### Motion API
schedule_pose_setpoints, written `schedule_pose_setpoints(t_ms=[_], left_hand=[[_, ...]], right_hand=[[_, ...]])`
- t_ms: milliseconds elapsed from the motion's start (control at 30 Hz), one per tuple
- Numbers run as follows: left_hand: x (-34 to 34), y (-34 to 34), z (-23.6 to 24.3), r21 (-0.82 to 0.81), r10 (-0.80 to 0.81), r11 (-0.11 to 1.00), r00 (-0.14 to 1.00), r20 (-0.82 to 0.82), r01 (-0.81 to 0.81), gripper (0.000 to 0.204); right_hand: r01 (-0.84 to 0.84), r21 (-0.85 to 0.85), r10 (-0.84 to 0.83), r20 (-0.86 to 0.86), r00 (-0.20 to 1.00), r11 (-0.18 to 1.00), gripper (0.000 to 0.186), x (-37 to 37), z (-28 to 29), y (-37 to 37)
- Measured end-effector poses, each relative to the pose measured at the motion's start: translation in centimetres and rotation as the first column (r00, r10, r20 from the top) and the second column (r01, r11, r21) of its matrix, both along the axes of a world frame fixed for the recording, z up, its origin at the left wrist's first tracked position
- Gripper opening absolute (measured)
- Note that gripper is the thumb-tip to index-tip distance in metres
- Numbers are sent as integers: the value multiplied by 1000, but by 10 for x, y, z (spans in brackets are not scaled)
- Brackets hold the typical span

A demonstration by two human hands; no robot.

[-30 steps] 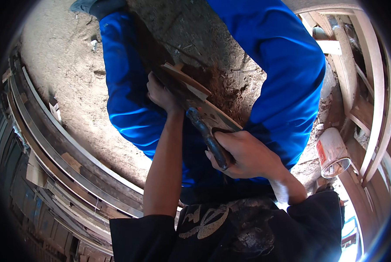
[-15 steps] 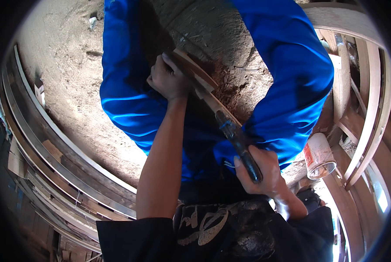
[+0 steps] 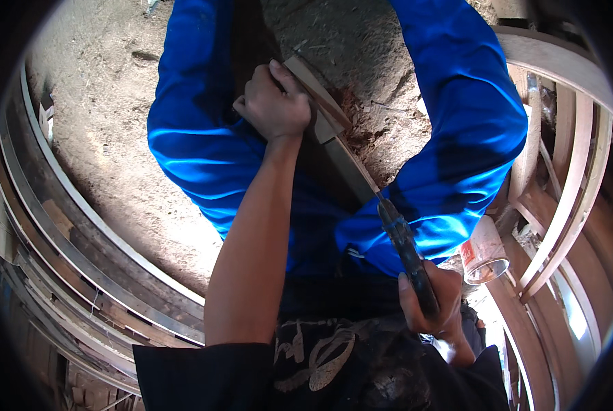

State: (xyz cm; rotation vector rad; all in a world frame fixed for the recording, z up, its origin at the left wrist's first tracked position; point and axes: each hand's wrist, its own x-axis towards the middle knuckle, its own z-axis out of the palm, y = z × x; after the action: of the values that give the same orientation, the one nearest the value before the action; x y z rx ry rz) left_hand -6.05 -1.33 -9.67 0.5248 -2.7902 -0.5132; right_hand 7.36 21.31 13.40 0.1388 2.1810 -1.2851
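Observation:
My left hand (image 3: pixel 275 106) is closed over a narrow piece of wood (image 3: pixel 316 89) between my knees, thumb on top of it. In my right hand (image 3: pixel 440 298), near my right hip, is the dark straight handle of a handsaw (image 3: pixel 410 253), with blue on its neck. The saw's blade (image 3: pixel 351 171) slants up and left, its far end meeting the wood beside my left hand. Reddish-brown sawdust (image 3: pixel 351 103) lies on the ground just beyond the wood. My left fingertips and part of the wood under them are hidden.
My bent legs in blue trousers (image 3: pixel 471 130) frame the work. Long boards (image 3: pixel 80 253) lie along the left. At the right are curved wooden pieces (image 3: pixel 573 185) and a dirty white plastic tub (image 3: pixel 484 253) on its side. Bare dirt ground (image 3: pixel 114 137) spreads beneath.
My right hand has drawn the saw back, down and to the right, so its blade overlaps the wood less. The left hand stays on the wood; the view has shifted slightly.

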Motion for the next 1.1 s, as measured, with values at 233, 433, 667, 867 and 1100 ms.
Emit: schedule_pose_setpoints(t_ms=[233, 433, 667, 867, 1100], left_hand=[[-6, 1, -5, 39, -5, 999, 1000, -3, 5, 34], [1, -3, -1, 100, 13, 995, 998, 60, -19, 38], [-4, -1, -4, 76, 2, 997, 997, 78, -8, 42], [-3, 1, -2, 83, 5, 996, 996, 84, -12, 44], [-8, 20, 1, 207, -2, 978, 994, 106, -20, 44]], right_hand=[[64, -53, -62, 41, 997, 997, 13, -20, -35, -28], [-156, -27, 146, -229, 962, 987, 20, 6, 5, 27], [49, -61, -53, -69, 996, 997, 19, 0, -17, -6], [123, -27, -122, 22, 992, 992, 16, 3, 21, 23], [28, 19, -27, -57, 998, 999, 13, -7, 14, 12]])
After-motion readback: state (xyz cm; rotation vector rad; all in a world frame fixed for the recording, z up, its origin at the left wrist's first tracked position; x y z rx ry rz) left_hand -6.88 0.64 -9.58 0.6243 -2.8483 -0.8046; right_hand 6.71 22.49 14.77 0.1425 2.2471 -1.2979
